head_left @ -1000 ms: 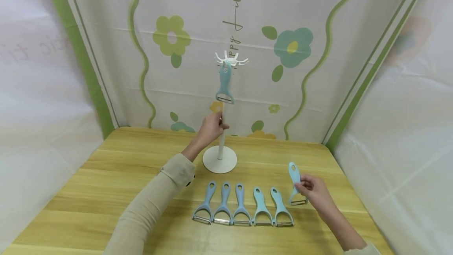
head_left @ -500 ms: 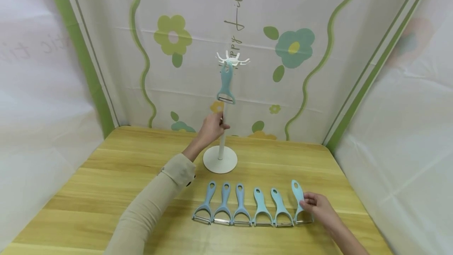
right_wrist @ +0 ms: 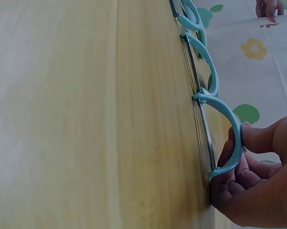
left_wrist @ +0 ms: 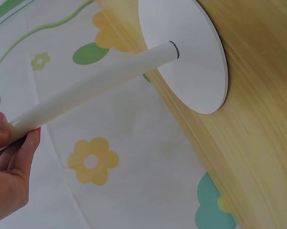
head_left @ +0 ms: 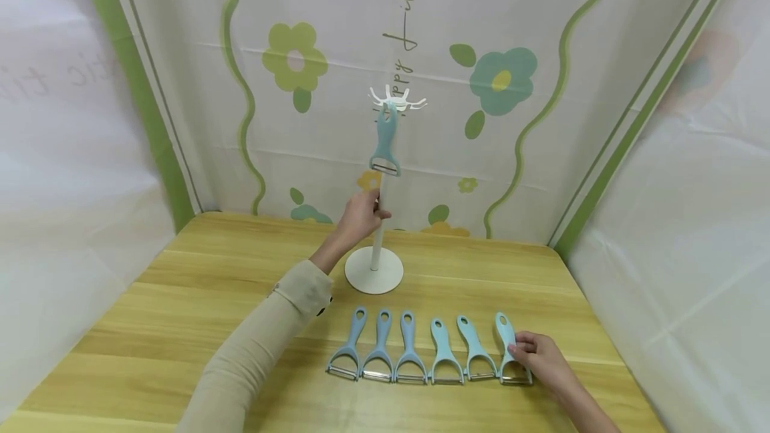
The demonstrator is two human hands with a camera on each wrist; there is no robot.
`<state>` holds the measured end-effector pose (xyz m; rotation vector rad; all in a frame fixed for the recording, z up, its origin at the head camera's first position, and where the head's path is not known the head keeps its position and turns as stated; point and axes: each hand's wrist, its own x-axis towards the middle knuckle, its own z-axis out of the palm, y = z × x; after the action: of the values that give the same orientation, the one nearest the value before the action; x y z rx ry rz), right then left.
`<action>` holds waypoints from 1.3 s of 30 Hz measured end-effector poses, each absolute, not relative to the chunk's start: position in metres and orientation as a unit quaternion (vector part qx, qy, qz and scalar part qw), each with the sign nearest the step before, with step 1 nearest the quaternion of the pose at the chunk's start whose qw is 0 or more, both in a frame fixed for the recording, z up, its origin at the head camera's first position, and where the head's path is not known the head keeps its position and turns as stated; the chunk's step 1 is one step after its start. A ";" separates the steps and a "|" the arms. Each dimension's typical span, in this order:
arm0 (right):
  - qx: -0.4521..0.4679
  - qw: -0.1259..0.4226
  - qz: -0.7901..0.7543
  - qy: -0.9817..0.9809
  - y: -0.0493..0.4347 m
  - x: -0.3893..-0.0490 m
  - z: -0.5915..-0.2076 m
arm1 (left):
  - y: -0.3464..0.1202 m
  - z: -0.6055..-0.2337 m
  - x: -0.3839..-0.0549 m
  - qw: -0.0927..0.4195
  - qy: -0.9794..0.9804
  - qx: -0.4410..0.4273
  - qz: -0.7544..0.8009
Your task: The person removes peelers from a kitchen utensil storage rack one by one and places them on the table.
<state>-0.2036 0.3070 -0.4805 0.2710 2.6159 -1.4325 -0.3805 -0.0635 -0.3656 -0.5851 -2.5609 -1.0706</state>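
My left hand (head_left: 361,214) grips the white pole (left_wrist: 93,86) of an upright stand, whose round base (head_left: 374,280) rests on the wooden table. One light-blue peeler (head_left: 386,135) hangs from the white hooks (head_left: 398,100) at the top of the stand. At the right end of a row of peelers, my right hand (head_left: 539,355) pinches a light-blue peeler (head_left: 505,329) at its handle's lower part. Thumb and fingers lie on either side of its curved frame in the right wrist view, with the blade down at the table surface.
Left of the held one lie two more light-blue peelers (head_left: 472,335) (head_left: 441,341), then three greyer-blue peelers (head_left: 408,334), side by side with handles away from me. A floral curtain (head_left: 337,119) closes off the table's (head_left: 240,272) back, and pale curtains hang at both sides.
My right hand has lowered its peeler onto the table at the row's right end. The neighbouring peeler has shifted slightly. My left hand keeps its grip on the pole.
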 end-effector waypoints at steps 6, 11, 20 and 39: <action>0.090 0.073 -0.467 0.877 0.312 -0.206 -0.478 | -0.063 -0.365 -0.380 0.149 -0.893 -0.203 -0.373; 0.085 0.064 -0.454 0.885 0.317 -0.213 -0.474 | -0.064 -0.364 -0.380 0.142 -0.891 -0.198 -0.383; 0.083 0.075 -0.405 0.907 0.317 -0.215 -0.480 | -0.064 -0.363 -0.382 0.135 -0.891 -0.200 -0.385; -0.019 -0.017 -0.383 0.923 0.293 -0.243 -0.426 | -0.063 -0.364 -0.382 0.133 -0.896 -0.191 -0.378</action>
<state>-0.2433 0.2932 -0.4263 -0.0604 2.9322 -1.2179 -0.3818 -0.0629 -0.3638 -0.5547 -2.5990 -1.0971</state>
